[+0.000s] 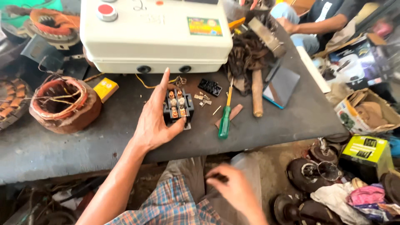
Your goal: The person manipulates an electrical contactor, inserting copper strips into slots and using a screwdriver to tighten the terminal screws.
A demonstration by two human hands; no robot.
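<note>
On the near bench edge, my left hand [155, 121] steadies the black contactor [178, 107], thumb and fingers clamped on its sides, copper terminals upward. My right hand [233, 188], curled low over my lap, blurs; grip unclear.

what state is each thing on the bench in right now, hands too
left hand: on the bench, gripping the black contact block
contact block: upright, copper terminals exposed
right hand: down at the lap, blurred
white control box: closed, standing on the bench
green screwdriver: lying loose, untouched
motor winding: bare, wires loose
phone: flat, screen dark
</note>
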